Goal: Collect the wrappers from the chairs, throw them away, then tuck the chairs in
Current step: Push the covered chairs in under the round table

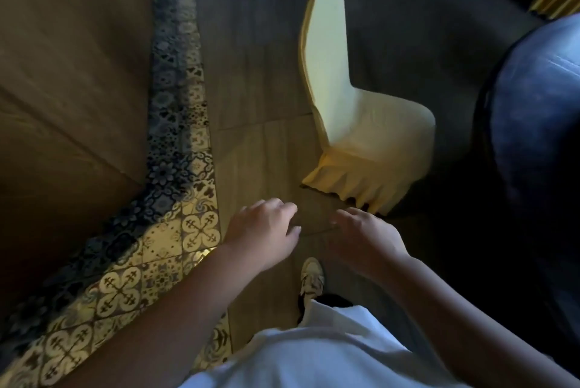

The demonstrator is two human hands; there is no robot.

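A chair in a cream fabric cover stands on the wooden floor ahead of me, its back to the left and its seat facing right toward a round table with a dark blue cloth. I see no wrapper on the seat. My left hand and my right hand hover side by side below the chair's skirt, fingers loosely curled and apart, holding nothing. Neither hand touches the chair.
A brown wall or panel fills the left, edged by a strip of patterned tiles. My shoe and white shirt show at the bottom. Dark furniture legs stand at the top; a yellow-draped piece sits at the top right.
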